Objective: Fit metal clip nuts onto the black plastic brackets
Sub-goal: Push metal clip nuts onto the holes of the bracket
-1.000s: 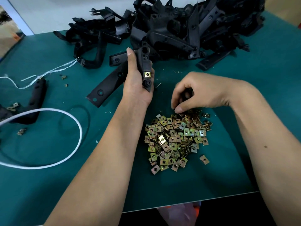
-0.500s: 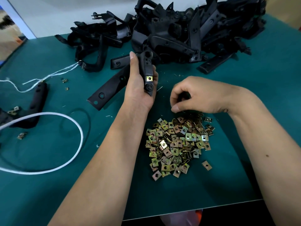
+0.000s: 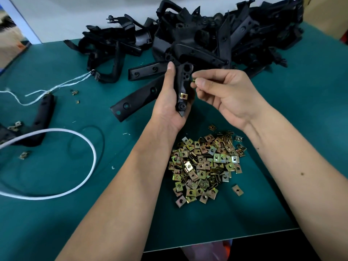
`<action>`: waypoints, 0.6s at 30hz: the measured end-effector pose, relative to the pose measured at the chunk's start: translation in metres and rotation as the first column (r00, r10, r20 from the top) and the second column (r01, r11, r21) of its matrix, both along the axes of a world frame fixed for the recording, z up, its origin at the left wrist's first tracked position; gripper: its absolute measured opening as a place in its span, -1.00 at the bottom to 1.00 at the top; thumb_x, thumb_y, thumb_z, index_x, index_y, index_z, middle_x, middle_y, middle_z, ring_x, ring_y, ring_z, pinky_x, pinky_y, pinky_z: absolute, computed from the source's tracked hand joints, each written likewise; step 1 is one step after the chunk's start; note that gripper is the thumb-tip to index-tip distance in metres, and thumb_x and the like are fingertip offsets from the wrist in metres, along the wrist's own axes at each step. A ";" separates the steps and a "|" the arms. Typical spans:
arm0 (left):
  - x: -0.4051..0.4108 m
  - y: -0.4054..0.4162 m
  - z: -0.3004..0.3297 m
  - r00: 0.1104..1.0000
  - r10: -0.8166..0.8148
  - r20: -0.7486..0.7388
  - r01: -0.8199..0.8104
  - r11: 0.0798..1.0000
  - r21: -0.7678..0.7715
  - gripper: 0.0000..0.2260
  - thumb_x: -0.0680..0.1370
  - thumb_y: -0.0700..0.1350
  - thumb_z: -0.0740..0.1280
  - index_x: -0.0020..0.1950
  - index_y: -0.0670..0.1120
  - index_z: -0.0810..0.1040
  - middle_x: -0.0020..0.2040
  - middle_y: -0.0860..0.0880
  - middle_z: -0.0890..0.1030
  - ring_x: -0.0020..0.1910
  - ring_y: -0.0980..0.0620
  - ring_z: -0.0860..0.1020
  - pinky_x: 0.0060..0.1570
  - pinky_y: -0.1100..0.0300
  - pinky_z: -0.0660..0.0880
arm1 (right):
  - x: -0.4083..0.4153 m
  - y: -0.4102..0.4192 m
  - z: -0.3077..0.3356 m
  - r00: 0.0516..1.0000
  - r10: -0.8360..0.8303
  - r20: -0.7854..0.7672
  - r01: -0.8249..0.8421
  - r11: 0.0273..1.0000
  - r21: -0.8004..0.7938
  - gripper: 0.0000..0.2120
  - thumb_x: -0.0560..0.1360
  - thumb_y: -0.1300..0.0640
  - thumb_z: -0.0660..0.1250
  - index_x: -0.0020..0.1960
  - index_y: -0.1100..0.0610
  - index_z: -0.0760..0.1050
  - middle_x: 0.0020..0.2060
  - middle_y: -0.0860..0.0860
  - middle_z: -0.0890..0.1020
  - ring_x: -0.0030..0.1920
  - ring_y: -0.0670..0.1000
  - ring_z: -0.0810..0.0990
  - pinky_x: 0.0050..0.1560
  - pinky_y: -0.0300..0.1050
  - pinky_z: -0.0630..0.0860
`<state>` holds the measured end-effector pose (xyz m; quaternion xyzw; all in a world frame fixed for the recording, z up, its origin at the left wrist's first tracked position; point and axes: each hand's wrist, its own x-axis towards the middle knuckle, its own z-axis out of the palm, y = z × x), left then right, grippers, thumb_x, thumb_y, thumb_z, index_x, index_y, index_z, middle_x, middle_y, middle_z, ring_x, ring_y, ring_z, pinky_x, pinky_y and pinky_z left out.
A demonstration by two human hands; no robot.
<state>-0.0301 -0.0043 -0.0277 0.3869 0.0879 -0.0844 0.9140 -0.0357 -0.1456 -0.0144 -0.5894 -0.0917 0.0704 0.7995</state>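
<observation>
Misalignment is the main risk: the right hand [image 3: 224,91] pinches a small brass-coloured metal clip nut [image 3: 194,80] in its fingers at 3 o'clock of the black plastic bracket [image 3: 183,85], which the left hand [image 3: 170,102] grips upright above the green worktop [image 3: 56,213]. Cocked against the bracket edge, the nut could jam or drop into the heap of loose clip nuts [image 3: 205,164] at 6 o'clock. One fitted clip nut [image 3: 184,95] already sits lower on the bracket.

I see the heap of clip nuts [image 3: 206,165] lying near the front of the worktop [image 3: 310,129], the pile of brackets [image 3: 216,34] at its back, a cord loop [image 3: 62,159] at left, and my hands between heap and pile.
</observation>
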 end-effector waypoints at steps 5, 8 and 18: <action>-0.001 -0.001 0.000 0.999 -0.033 0.031 0.033 0.999 -0.007 -0.50 0.67 0.21 0.20 -0.13 -0.14 0.71 -0.22 -0.07 0.69 -0.28 0.04 0.66 -0.28 0.20 0.59 | -0.004 0.011 -0.003 0.986 -0.151 0.068 0.155 0.987 -0.041 -0.91 0.59 0.30 0.39 -0.05 0.28 0.65 -0.27 0.13 0.68 -0.31 -0.04 0.60 -0.27 -0.23 0.59; -0.001 -0.003 -0.002 0.995 -0.080 0.057 0.079 0.997 0.012 -0.45 0.66 0.24 0.19 -0.23 -0.11 0.72 -0.30 -0.05 0.63 -0.32 0.02 0.61 -0.28 0.15 0.57 | -0.005 0.015 -0.005 0.977 -0.195 0.087 0.203 0.974 -0.096 -0.86 0.59 0.24 0.41 -0.12 0.27 0.64 -0.32 0.10 0.64 -0.35 -0.05 0.55 -0.36 -0.24 0.53; -0.002 -0.006 -0.002 0.993 -0.115 0.029 0.116 0.993 -0.016 -0.48 0.65 0.24 0.24 -0.24 -0.13 0.66 -0.38 -0.06 0.52 -0.39 0.00 0.51 -0.39 0.15 0.52 | -0.003 0.014 -0.009 0.980 -0.187 0.075 0.195 0.974 -0.118 -0.86 0.60 0.24 0.40 -0.11 0.24 0.65 -0.36 0.05 0.64 -0.37 -0.07 0.53 -0.37 -0.25 0.50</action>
